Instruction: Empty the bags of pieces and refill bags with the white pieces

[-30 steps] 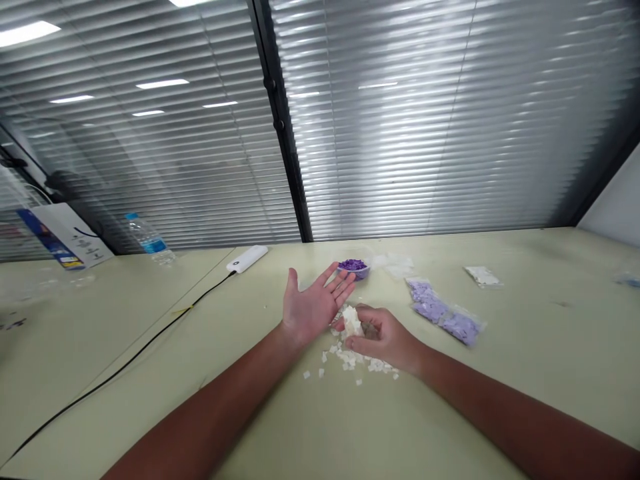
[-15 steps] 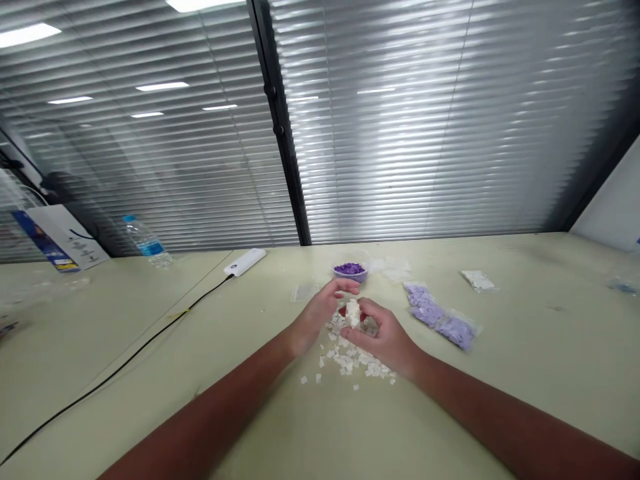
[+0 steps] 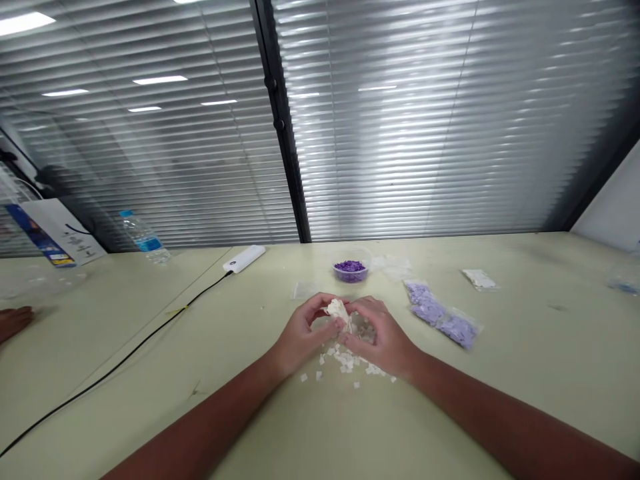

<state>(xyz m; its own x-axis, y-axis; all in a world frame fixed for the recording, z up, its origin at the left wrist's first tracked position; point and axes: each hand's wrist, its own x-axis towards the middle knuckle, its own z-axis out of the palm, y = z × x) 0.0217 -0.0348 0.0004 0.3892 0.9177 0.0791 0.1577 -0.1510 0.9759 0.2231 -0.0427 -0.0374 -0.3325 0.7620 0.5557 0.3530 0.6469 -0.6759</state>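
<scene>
My left hand (image 3: 309,328) and my right hand (image 3: 381,330) come together low over the pale green table (image 3: 520,347). Between their fingertips is a crumpled white packet (image 3: 337,310) of small pieces, held by both hands. Its lower part is hidden by my fingers. Small white square pieces (image 3: 344,363) lie scattered on the table just below my hands, and some are partly hidden under them.
Ahead stand a small bowl of purple pieces (image 3: 351,271), a clear bag of lilac pieces (image 3: 440,315), a white packet (image 3: 480,279), and a white power bank (image 3: 244,259) with a black cable (image 3: 125,357). A co-worker's hand (image 3: 13,322) rests at far left.
My left hand has closed from spread open onto the white packet, which my right hand held alone before. Both hands have drawn together, and a small clear bag now shows on the table.
</scene>
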